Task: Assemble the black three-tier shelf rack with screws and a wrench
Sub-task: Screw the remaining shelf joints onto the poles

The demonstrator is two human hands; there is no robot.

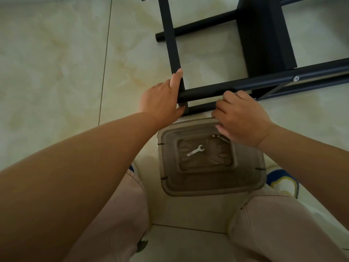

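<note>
The black shelf rack [207, 91] lies on its side on the tiled floor, its tubes and a flat black shelf panel [264, 35] running up and to the right. My left hand [162, 99] grips the rack's corner where a flat upright bar meets the round tube. My right hand [241, 118] curls its fingers round the lower round tube just right of that corner. A silver screw head [295, 78] shows on the long tube at the right. A small white wrench [195, 150] lies inside the brown plastic bin [170, 178] below my hands.
The bin stands on the floor between my knees. A few small metal parts [221, 138] lie in its upper right corner, partly under my right hand. Pale tiles stretch to the left. Shoes with blue trim [283, 183] flank the bin.
</note>
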